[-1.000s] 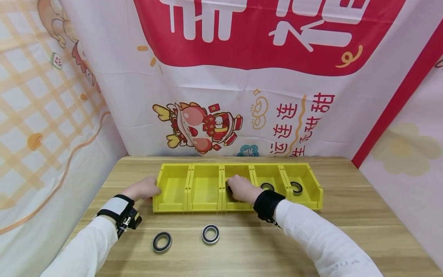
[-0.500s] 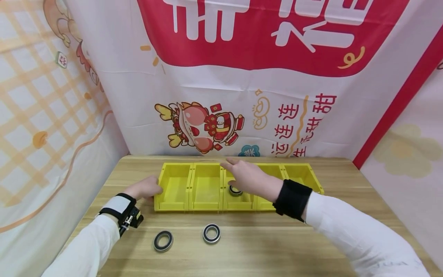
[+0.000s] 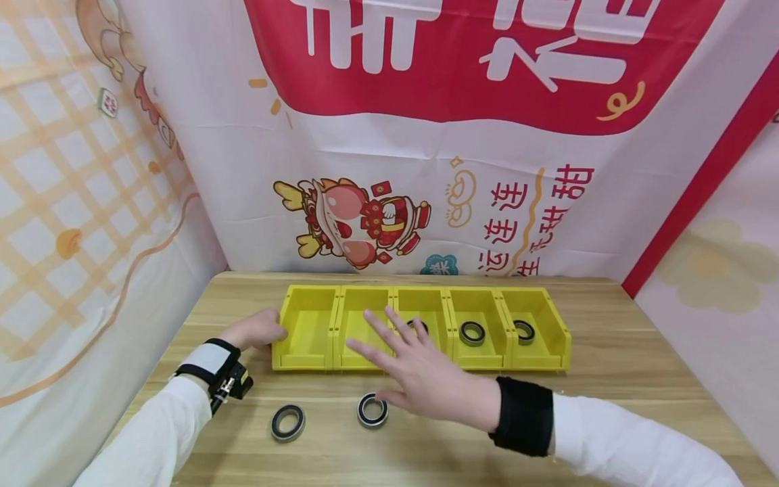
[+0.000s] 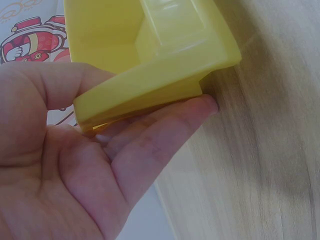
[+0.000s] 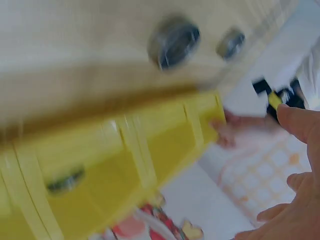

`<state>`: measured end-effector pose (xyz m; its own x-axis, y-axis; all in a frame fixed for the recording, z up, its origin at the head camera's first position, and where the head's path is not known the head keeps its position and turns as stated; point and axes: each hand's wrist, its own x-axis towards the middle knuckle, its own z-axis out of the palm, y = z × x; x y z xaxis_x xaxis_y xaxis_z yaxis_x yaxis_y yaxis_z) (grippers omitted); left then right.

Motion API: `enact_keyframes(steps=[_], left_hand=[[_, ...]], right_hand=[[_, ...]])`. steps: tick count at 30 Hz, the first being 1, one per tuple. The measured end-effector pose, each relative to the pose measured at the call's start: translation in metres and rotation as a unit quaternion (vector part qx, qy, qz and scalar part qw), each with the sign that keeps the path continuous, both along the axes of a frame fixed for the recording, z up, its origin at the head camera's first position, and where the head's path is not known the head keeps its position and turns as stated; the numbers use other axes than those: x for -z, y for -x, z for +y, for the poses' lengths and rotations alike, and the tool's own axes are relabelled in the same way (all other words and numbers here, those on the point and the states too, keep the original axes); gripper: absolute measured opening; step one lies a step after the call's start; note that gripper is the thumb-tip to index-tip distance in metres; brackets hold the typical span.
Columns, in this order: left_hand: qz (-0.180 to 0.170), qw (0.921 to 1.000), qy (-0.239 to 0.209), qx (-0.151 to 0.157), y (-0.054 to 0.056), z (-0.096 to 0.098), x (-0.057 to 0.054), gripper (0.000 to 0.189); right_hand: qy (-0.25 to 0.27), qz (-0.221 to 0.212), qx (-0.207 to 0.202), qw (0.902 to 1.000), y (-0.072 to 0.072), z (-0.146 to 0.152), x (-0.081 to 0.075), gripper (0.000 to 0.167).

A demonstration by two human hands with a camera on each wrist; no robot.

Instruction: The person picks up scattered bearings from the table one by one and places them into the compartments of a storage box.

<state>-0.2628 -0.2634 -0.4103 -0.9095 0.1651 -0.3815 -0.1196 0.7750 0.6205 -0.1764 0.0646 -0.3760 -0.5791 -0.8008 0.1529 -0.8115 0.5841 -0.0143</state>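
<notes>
A yellow row of five bins (image 3: 304, 362) stands on the wooden table. Black-and-steel bearing rings lie in the third bin (image 3: 420, 325), the fourth (image 3: 471, 332) and the fifth (image 3: 524, 331). Two more bearings lie on the table in front, one at the left (image 3: 288, 423) and one to its right (image 3: 372, 410). My right hand (image 3: 389, 358) hovers with fingers spread over the bins' front edge, thumb just above the right table bearing, holding nothing. My left hand (image 3: 258, 329) grips the left end of the bin row (image 4: 150, 50), thumb on its rim and fingers (image 4: 165, 130) against its side.
A printed red-and-white cloth backdrop (image 3: 426, 169) rises behind and at both sides of the table. Bare wood (image 3: 639, 365) lies right of the bins and along the near edge. The right wrist view is blurred, showing the bins (image 5: 165, 145) and both table bearings (image 5: 174, 42).
My right hand left a bearing in the third bin, rose, then drew back toward me and now spreads open above the right table bearing. The left hand stayed on the bin.
</notes>
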Motion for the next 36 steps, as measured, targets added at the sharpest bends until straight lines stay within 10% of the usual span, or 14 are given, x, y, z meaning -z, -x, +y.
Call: enact_keyframes(steps=[16, 36], left_hand=[[0.002, 0.9999, 0.012, -0.007, -0.001, 0.0, -0.001, 0.026], [0.0, 1.0, 0.007, -0.002, -0.001, 0.0, -0.002, 0.026]], right_hand=[[-0.05, -0.112, -0.057, 0.9909, -0.014, -0.004, 0.086, 0.072], [-0.022, 0.011, -0.108, 0.9939, -0.009, -0.022, 0.088, 0.038]])
